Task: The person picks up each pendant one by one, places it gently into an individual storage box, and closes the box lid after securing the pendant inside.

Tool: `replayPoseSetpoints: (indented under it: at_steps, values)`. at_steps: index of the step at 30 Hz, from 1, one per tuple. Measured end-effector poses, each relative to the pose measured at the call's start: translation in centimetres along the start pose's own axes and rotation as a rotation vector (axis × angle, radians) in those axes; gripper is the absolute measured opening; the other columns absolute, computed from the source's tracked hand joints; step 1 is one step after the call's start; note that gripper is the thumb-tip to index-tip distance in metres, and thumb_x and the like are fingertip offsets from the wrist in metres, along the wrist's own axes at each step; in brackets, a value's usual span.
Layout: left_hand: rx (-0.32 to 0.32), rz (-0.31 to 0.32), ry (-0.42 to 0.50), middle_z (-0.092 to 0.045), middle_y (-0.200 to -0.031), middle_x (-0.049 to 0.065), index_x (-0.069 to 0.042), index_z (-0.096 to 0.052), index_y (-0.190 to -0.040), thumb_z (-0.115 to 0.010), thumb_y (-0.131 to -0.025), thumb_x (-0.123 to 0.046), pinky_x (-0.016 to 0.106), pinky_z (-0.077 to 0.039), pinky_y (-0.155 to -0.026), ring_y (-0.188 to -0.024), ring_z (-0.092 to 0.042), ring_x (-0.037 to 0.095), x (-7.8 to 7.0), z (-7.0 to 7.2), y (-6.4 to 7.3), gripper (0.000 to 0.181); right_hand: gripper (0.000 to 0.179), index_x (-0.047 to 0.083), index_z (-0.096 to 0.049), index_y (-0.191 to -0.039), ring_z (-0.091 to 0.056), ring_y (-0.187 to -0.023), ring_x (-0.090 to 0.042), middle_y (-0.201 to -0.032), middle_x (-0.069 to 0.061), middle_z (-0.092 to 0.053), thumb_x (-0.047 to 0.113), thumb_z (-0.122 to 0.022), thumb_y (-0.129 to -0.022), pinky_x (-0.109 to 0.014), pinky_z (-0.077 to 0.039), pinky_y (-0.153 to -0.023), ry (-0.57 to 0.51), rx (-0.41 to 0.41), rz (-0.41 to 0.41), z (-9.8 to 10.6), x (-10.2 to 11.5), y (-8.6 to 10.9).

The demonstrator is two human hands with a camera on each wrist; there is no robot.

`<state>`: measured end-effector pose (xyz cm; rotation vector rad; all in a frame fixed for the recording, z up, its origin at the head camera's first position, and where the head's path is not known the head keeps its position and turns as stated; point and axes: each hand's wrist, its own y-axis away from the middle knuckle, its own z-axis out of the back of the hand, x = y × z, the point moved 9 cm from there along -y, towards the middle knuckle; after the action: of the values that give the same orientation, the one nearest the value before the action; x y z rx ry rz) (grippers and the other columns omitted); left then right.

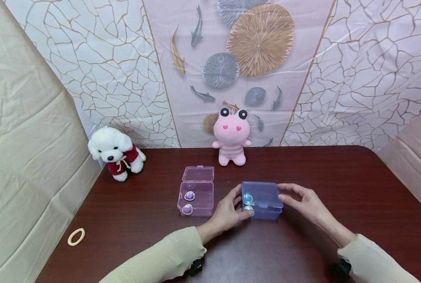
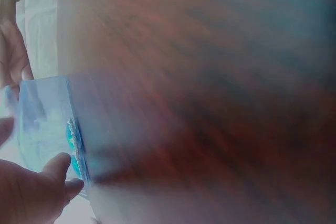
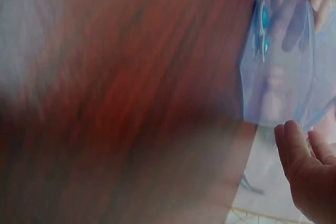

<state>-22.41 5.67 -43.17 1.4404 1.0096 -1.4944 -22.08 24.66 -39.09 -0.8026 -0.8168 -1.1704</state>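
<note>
A see-through blue plastic box [image 1: 268, 214] stands at the middle of the table, its hinged lid [image 1: 263, 192] lowered with a narrow gap along the front. Blue heart-shaped gems [image 2: 72, 135] with pale beaded rims show at the box's left end. My left hand [image 1: 228, 211] holds that end, thumb at the front corner and fingers toward the back. At the opposite end, my right hand [image 1: 311, 203] pinches the lid's right edge between thumb and fingers. To the left is a pink see-through box [image 1: 204, 194], lid tipped back, with purple heart-shaped gems [image 1: 189, 195] inside.
A pink plush toy [image 1: 232, 133] sits at the table's back edge. The white plush dog [image 1: 113, 147] in a red top stands at the back left. A pale ring [image 1: 76, 237] lies near the left edge of the dark wooden table [image 1: 143, 200].
</note>
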Motion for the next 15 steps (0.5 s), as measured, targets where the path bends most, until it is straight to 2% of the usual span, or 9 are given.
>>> replayPoseSetpoints:
  at_steps: [4, 8, 12, 15]
  values:
    - [0.015, -0.008, -0.011, -0.035, -0.147, 0.019, 0.002, -0.025, -0.146, -0.07, -0.083, -0.009, 0.04, -0.039, -0.105, -0.132, -0.039, 0.032, -0.1, 0.0, 0.1, 0.079, 0.051, -0.013, -0.044, -0.132, -0.057, -0.098, 0.007, -0.128, -0.033, -0.051, 0.012, -0.061, -0.091, -0.011, -0.05, -0.078, -0.118, 0.033, -0.055, -0.8, -0.3, 0.4]
    - [0.004, -0.035, -0.098, -0.034, -0.149, 0.016, 0.001, -0.027, -0.146, -0.062, -0.09, -0.018, 0.04, -0.038, -0.106, -0.132, -0.04, 0.032, -0.6, 0.3, 0.2, 0.068, 0.057, -0.01, -0.036, -0.138, -0.052, -0.102, 0.011, -0.137, -0.032, -0.042, 0.015, -0.059, -0.093, -0.011, -0.049, -0.081, -0.205, 0.063, -0.12, -1.3, -0.6, 0.6]
    - [-0.004, -0.039, -0.156, -0.033, -0.15, 0.013, 0.0, -0.029, -0.146, -0.062, -0.091, -0.018, 0.038, -0.039, -0.106, -0.131, -0.041, 0.03, -0.7, 0.4, -0.1, 0.067, 0.061, -0.01, -0.028, -0.142, -0.048, -0.108, 0.011, -0.143, -0.032, -0.032, 0.013, -0.057, -0.094, -0.011, -0.047, -0.085, -0.301, 0.102, -0.15, -1.9, -0.9, 0.6]
    - [-0.009, -0.041, -0.172, -0.033, -0.15, 0.014, 0.001, -0.029, -0.145, -0.064, -0.09, -0.017, 0.038, -0.039, -0.105, -0.131, -0.042, 0.03, -0.6, 0.3, -0.3, 0.068, 0.063, -0.009, -0.025, -0.144, -0.046, -0.111, 0.011, -0.146, -0.03, -0.027, 0.014, -0.057, -0.094, -0.01, -0.045, -0.087, -0.321, 0.115, -0.166, -2.2, -1.2, 0.7]
